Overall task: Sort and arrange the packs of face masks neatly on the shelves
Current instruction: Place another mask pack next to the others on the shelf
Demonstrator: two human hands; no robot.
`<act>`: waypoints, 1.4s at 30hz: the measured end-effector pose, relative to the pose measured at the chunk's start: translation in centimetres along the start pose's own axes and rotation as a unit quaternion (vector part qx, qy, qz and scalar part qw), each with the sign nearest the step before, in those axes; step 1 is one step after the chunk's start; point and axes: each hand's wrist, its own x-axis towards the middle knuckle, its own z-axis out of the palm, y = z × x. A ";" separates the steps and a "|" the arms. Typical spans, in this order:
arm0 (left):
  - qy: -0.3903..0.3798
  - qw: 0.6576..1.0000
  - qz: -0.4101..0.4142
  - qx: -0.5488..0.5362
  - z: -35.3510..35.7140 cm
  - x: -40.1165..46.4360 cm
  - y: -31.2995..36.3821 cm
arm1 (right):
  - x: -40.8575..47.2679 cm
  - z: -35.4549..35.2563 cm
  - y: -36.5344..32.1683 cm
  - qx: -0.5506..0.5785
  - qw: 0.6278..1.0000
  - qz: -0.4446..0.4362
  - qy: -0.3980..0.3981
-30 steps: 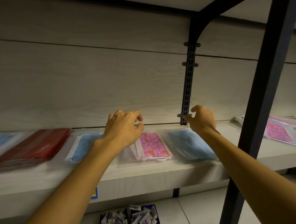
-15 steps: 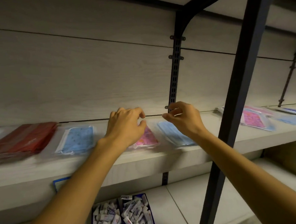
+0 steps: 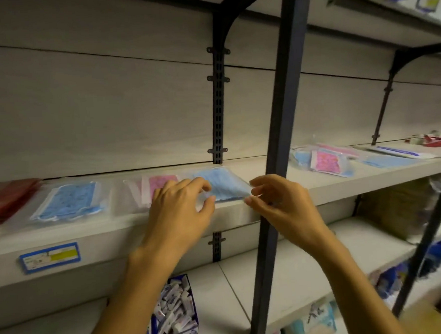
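Clear-wrapped plain blue mask pack (image 3: 221,183) lies flat, apparently unheld.

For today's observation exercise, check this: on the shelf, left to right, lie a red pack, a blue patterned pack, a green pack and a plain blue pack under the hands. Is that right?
Not quite. The head view shows the third one is a pink pack, not green. The rest stands: red pack, blue patterned pack, then the plain blue pack by the left hand and right hand.

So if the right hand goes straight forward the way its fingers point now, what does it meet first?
Most likely the plain blue mask pack in clear plastic: the right hand points left at the pack's near right corner. Whether they already touch is unclear.
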 end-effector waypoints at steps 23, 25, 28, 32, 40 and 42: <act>0.008 0.996 -0.087 -0.021 8.7 -7.0 23.7 | -11.4 -16.0 10.5 -0.136 0.980 0.048 0.137; -0.001 0.996 -0.085 -0.022 9.8 -6.4 24.9 | -11.2 -17.1 12.0 -0.137 0.979 0.053 0.143; -0.010 0.997 -0.080 -0.019 12.0 -4.9 26.4 | -10.6 -18.1 14.4 -0.144 0.978 0.060 0.140; -0.016 0.996 -0.083 -0.029 16.0 -2.1 27.9 | -8.5 -19.2 18.3 -0.157 0.978 0.068 0.121; 0.003 0.994 -0.097 -0.039 24.2 5.8 30.3 | -0.8 -23.4 25.9 -0.161 0.979 0.074 0.102; 0.017 0.995 -0.094 -0.039 26.2 7.7 30.7 | 0.9 -24.3 27.8 -0.162 0.978 0.077 0.109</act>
